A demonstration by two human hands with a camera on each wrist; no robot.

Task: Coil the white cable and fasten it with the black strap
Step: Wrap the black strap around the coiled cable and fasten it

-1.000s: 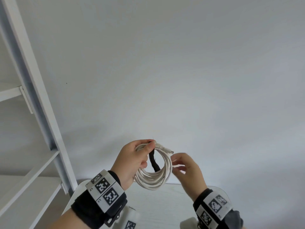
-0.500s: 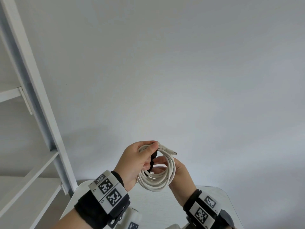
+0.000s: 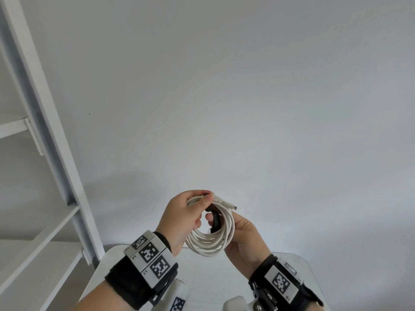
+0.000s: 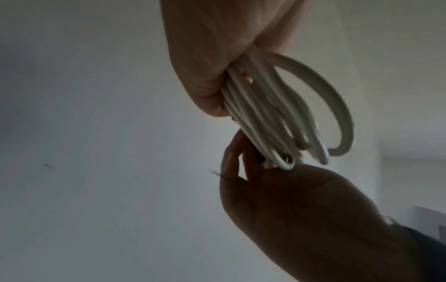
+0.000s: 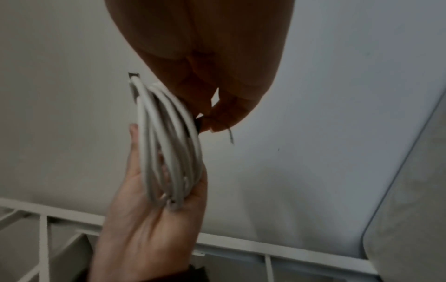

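Note:
The white cable (image 3: 210, 242) is wound into a round coil and held up above the table. My left hand (image 3: 202, 198) grips the top of the coil between thumb and fingers, with the plug end (image 3: 229, 206) sticking out to the right. A black strap (image 3: 216, 219) runs down across the inside of the loop. My right hand (image 3: 239, 226) is behind the coil's right side, and its fingertips pinch the strap (image 5: 199, 124) against the cable (image 5: 169, 143). In the left wrist view the coil (image 4: 265, 114) hangs from my left hand, with the right hand (image 4: 301, 209) below it.
A white table (image 3: 202, 279) with rounded corners lies below my hands. A white shelf frame (image 3: 56, 153) stands at the left. A plain wall fills the background. Small white objects (image 3: 233, 304) sit near the table's front edge.
My right hand moved from beside the coil to behind it, and its fingers came through the loop onto the black strap. The left hand kept its hold on the coil.

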